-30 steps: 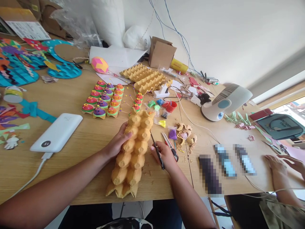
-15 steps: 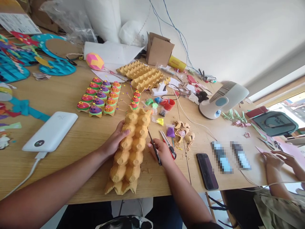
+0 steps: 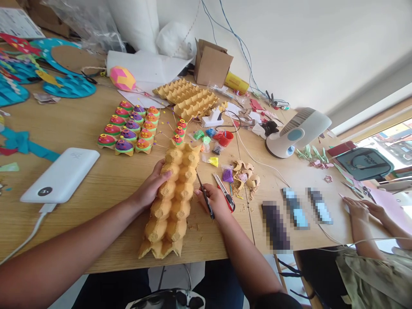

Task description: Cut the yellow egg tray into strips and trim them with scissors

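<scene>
The left hand (image 3: pixel 149 189) stayed curled over the egg tray (image 3: pixel 172 206); the right hand (image 3: pixel 216 202) remained closed around scissors (image 3: pixel 206 202) beside it.

Three pixelated patches (image 3: pixel 295 207) on the bench (image 3: pixel 106 184) mask whatever lies beneath them; identity undetermined. The fingers (image 3: pixel 162 171) of the left hand (image 3: pixel 149 189) curl onto the egg tray (image 3: pixel 172 206), their tips partly concealed. The right hand (image 3: pixel 215 201) covers the handles of the scissors (image 3: pixel 203 194); only the blades show. The charging cable (image 3: pixel 38 216) runs out at the left edge. The blue foam shapes (image 3: pixel 9 92) are cut by the same edge. A co-worker's hand (image 3: pixel 354 208) shows, but the body is cropped at right. Lettering on the dark case (image 3: pixel 363 163) is too small to read.
</scene>
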The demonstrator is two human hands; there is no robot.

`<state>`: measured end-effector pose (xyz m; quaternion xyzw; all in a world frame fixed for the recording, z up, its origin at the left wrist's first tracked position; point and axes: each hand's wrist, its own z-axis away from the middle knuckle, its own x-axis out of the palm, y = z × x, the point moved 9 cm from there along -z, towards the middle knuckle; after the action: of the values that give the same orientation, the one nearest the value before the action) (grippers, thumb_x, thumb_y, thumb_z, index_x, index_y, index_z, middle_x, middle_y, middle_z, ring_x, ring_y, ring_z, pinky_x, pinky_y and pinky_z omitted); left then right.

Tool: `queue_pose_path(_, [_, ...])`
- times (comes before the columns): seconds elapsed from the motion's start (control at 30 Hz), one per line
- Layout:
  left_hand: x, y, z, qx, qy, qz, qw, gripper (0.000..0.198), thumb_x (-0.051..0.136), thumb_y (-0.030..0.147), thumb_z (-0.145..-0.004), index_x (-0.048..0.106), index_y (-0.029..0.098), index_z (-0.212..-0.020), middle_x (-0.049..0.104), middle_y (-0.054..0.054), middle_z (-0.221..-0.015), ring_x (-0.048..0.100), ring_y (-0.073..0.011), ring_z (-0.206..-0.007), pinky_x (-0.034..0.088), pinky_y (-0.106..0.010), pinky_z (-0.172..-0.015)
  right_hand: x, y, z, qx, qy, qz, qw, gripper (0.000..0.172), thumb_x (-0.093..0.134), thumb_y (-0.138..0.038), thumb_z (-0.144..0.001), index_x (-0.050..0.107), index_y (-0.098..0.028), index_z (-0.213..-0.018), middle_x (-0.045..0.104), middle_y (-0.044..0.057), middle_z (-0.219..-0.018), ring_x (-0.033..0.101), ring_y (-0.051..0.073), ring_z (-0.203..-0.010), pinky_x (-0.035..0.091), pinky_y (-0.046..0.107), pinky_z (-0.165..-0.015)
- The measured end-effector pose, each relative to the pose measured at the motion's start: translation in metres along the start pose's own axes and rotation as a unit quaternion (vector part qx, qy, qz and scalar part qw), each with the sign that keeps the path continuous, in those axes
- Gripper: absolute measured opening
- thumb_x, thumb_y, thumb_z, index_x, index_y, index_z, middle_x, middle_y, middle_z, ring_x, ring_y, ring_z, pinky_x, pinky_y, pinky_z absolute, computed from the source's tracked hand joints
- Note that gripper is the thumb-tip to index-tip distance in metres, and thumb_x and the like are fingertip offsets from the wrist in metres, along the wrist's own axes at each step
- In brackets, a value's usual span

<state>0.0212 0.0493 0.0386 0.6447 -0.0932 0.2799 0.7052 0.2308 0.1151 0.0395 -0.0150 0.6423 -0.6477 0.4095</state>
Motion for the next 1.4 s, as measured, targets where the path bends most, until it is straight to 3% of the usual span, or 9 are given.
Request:
queue_pose_path(0.17, [-0.003, -0.001, -0.001, -0.002, 0.007, -0.012, 1.0, 0.063, 0.091, 0.056, -0.097, 0.06, 0.029, -0.145, 0.08, -0.002, -0.132, 0.075, -0.0329, -0.119, 0.062, -0.041, -0.096, -0.003, -0.008, 0.001, -0.009, 0.006, 0.024, 1.0, 0.053, 0.071, -0.077, -0.099, 0.061, -0.027, -0.083, 0.057, -0.003, -0.07, 0.051, 0.018, -0.067, 0.034, 0.029, -0.063])
queue_pose_path(0.37, [-0.001, 0.002, 0.0, -0.003, 0.0, 0.006, 1.0, 0.064, 0.093, 0.058, -0.096, 0.06, 0.028, -0.142, 0.08, -0.002, -0.129, 0.075, -0.0306, -0.116, 0.062, -0.039, -0.095, -0.007, -0.01, 0.004, 0.008, 0.002, 0.055, 0.998, 0.054, 0.075, -0.077, -0.098, 0.058, -0.028, -0.083, 0.059, -0.002, -0.069, 0.051, 0.018, -0.066, 0.032, 0.03, -0.062])
queue_pose_path(0.5, [0.002, 0.006, 0.001, 0.009, -0.013, 0.02, 1.0, 0.059, 0.089, 0.058, -0.1, 0.061, 0.029, -0.143, 0.081, -0.003, -0.132, 0.075, -0.0305, -0.117, 0.061, -0.038, -0.094, -0.01, -0.015, 0.011, -0.008, -0.001, 0.024, 1.0, 0.057, 0.073, -0.08, -0.099, 0.057, -0.028, -0.083, 0.057, -0.003, -0.066, 0.05, 0.017, -0.063, 0.032, 0.029, -0.059])
queue_pose_path(0.67, [0.003, 0.004, 0.002, -0.001, -0.024, 0.032, 0.999, 0.06, 0.087, 0.06, -0.101, 0.059, 0.031, -0.145, 0.082, -0.002, -0.132, 0.076, -0.0299, -0.118, 0.063, -0.038, -0.094, -0.001, -0.014, 0.017, -0.017, -0.063, -0.104, 0.992, 0.064, 0.06, -0.092, -0.102, 0.056, -0.028, -0.096, 0.068, 0.0, -0.07, 0.061, 0.018, -0.061, 0.048, 0.03, -0.06])
queue_pose_path(0.77, [0.002, 0.003, 0.001, 0.001, -0.027, 0.031, 0.999, 0.063, 0.087, 0.06, -0.1, 0.058, 0.03, -0.147, 0.082, -0.004, -0.135, 0.077, -0.0311, -0.123, 0.064, -0.038, -0.095, -0.002, -0.015, 0.018, -0.029, -0.064, -0.146, 0.987, 0.073, 0.048, -0.101, -0.102, 0.054, -0.028, -0.1, 0.075, 0.004, -0.078, 0.066, 0.019, -0.063, 0.056, 0.032, -0.063])
queue_pose_path(0.93, [0.003, 0.003, 0.001, 0.004, -0.034, 0.037, 0.999, 0.065, 0.088, 0.059, -0.1, 0.058, 0.03, -0.15, 0.083, -0.003, -0.135, 0.078, -0.0291, -0.121, 0.065, -0.035, -0.096, -0.004, -0.02, 0.017, -0.036, -0.054, -0.141, 0.988, 0.068, 0.054, -0.096, -0.101, 0.057, -0.028, -0.105, 0.069, 0.001, -0.076, 0.061, 0.018, -0.063, 0.052, 0.032, -0.062])
queue_pose_path(1.13, [0.007, 0.009, 0.004, 0.009, -0.055, 0.05, 0.997, 0.061, 0.083, 0.059, -0.106, 0.062, 0.029, -0.155, 0.082, -0.003, -0.139, 0.078, -0.027, -0.118, 0.065, -0.035, -0.097, -0.011, -0.019, 0.015, -0.041, -0.022, -0.056, 0.997, 0.055, 0.073, -0.08, -0.098, 0.068, -0.026, -0.107, 0.056, -0.003, -0.075, 0.052, 0.018, -0.068, 0.039, 0.031, -0.064])
queue_pose_path(1.27, [0.01, 0.011, 0.006, 0.007, -0.057, 0.062, 0.996, 0.073, 0.083, 0.059, -0.106, 0.056, 0.031, -0.168, 0.084, -0.003, -0.137, 0.08, -0.0255, -0.116, 0.065, -0.033, -0.095, -0.011, -0.015, 0.013, -0.029, -0.023, -0.051, 0.998, 0.052, 0.07, -0.078, -0.1, 0.069, -0.027, -0.107, 0.06, -0.002, -0.077, 0.055, 0.02, -0.069, 0.041, 0.031, -0.065])
queue_pose_path(1.4, [0.014, 0.014, 0.007, 0.009, -0.062, 0.074, 0.995, 0.078, 0.087, 0.063, -0.101, 0.06, 0.031, -0.167, 0.085, -0.003, -0.136, 0.081, -0.0264, -0.116, 0.067, -0.034, -0.095, -0.011, -0.015, 0.012, -0.038, -0.019, -0.017, 0.999, 0.05, 0.071, -0.077, -0.099, 0.07, -0.027, -0.103, 0.063, 0.0, -0.078, 0.058, 0.021, -0.072, 0.039, 0.03, -0.064])
